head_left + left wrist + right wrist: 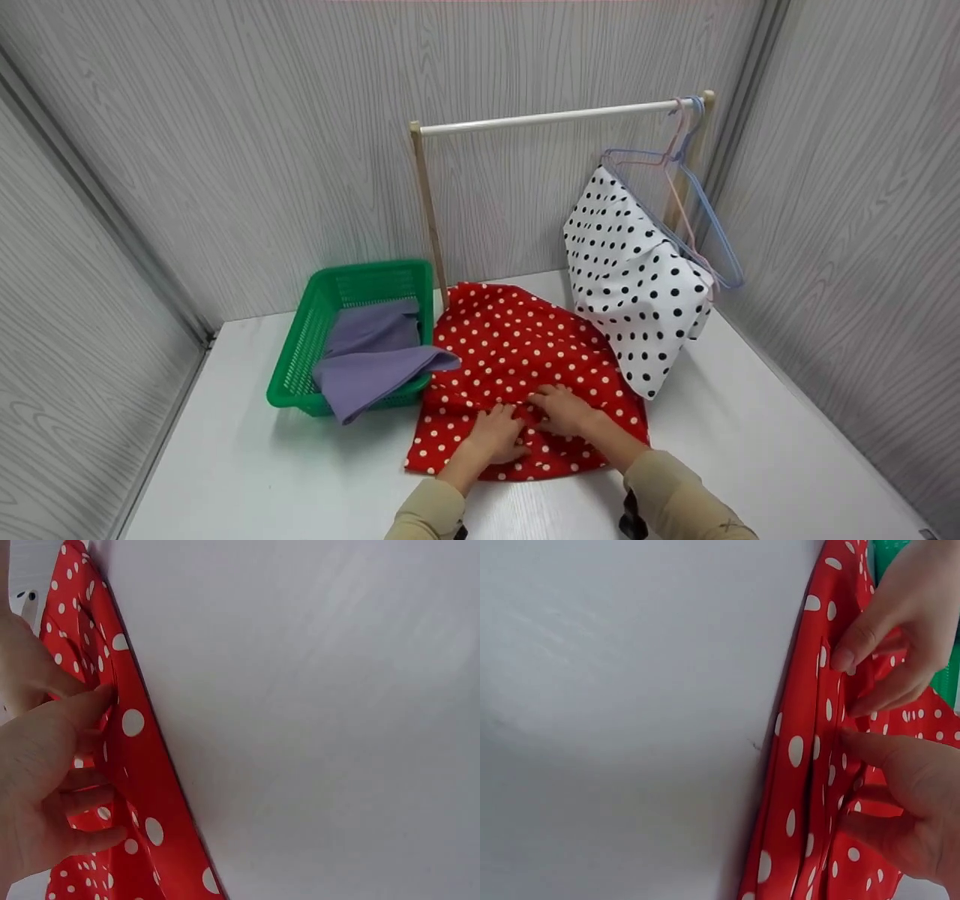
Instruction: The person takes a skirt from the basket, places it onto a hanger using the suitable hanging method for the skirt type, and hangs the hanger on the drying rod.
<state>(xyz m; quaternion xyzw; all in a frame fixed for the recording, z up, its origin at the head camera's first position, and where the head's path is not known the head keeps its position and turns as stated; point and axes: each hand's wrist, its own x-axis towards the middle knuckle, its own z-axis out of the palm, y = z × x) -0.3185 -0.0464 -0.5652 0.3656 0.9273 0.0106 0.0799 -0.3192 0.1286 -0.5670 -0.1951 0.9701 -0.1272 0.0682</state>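
A red cloth with white polka dots (517,337) is spread over the white table, rumpled in folds near its front edge. Both hands are on this front part, close side by side. My left hand (496,433) rests its fingertips on the cloth; in the left wrist view its thumb lies at a fold and the fingers (94,801) are spread apart from it. My right hand (564,412) touches the folds just beside it. In the right wrist view, the right hand (919,799) has its thumb and fingers apart, tips against the ridges of the cloth.
Left of the cloth stands a green basket (296,345), with a purple cloth (375,367) draped over its front rim. Behind is a rack with a white rail (540,118). Blue and pink hangers (709,202) hang at its right end, bearing a white cloth with black dots (630,277).
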